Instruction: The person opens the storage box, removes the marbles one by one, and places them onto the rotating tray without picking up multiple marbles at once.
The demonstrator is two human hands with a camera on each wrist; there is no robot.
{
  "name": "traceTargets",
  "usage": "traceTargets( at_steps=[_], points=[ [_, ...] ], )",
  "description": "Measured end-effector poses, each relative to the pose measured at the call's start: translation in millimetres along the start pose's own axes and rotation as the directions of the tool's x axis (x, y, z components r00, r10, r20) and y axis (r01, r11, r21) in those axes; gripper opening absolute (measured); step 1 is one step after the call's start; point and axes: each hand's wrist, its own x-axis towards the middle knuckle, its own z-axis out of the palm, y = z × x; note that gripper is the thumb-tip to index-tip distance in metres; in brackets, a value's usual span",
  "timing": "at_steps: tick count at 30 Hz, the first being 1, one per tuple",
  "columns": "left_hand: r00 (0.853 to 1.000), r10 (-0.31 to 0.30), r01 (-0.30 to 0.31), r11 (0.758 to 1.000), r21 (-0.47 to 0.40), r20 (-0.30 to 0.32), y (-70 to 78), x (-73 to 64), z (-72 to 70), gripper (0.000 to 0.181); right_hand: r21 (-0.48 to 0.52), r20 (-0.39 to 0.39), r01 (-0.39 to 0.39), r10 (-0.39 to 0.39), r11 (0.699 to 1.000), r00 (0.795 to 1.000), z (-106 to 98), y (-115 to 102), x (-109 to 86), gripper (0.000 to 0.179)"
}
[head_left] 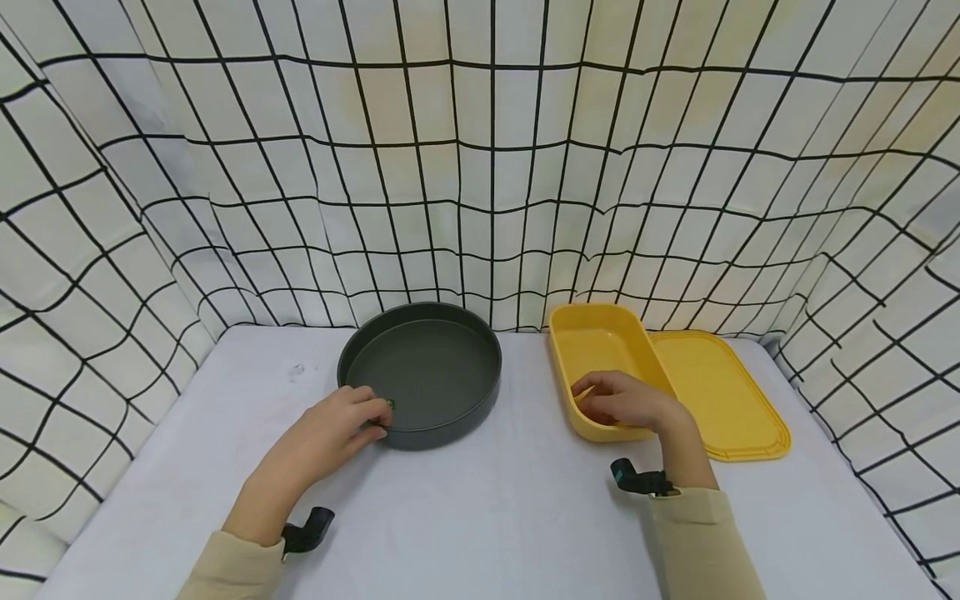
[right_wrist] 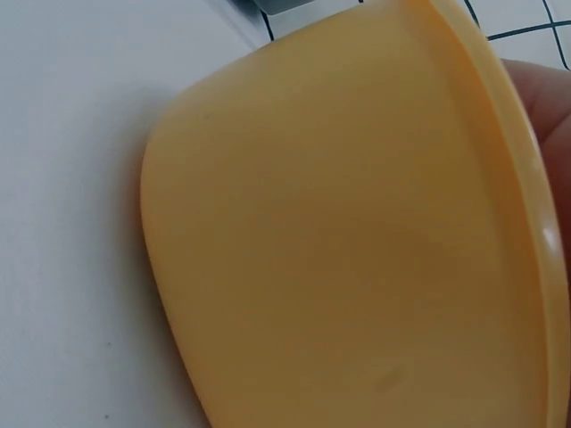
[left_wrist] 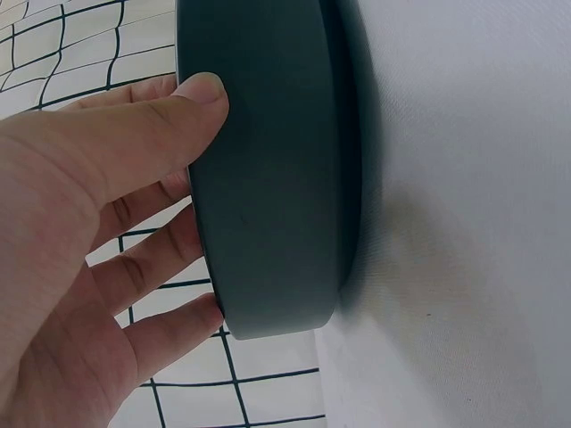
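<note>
A dark round baking pan [head_left: 423, 367] stands on the table at centre-left. My left hand [head_left: 333, 433] is at its near-left rim. In the left wrist view, the thumb [left_wrist: 203, 94] lies against the pan's outer wall while the other fingers reach over the rim to the inside. A tiny green spot [head_left: 391, 403] shows beside the index finger in the head view. On the right, my right hand [head_left: 626, 400] reaches into the near end of a yellow rectangular container [head_left: 596, 337], fingers bent downward. The container wall [right_wrist: 339, 214] hides those fingertips, so I cannot tell what they hold.
A flat yellow lid [head_left: 723, 396] lies right of the container, against its side. The table has a white cloth [head_left: 480, 517], and white walls with a black grid [head_left: 472, 175] rise behind and on both sides. Each wrist wears a small black camera [head_left: 307, 531].
</note>
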Motion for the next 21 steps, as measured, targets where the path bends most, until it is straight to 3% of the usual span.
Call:
traceTargets(
  at_steps=[14, 21],
  points=[
    [1.000, 0.008, -0.008, 1.000, 0.000, -0.008, 2.4, 0.0, -2.4, 0.021, -0.216, -0.033, 0.015, -0.023, 0.976, 0.999, 6.0, -2.2, 6.5, 0.020],
    [1.000, 0.008, -0.008, 1.000, 0.002, -0.006, 2.3, 0.1, -3.0, 0.021, -0.308, -0.082, -0.047, 0.023, 0.950, 0.996, 10.8, -3.9, 9.6, 0.020]
  ],
)
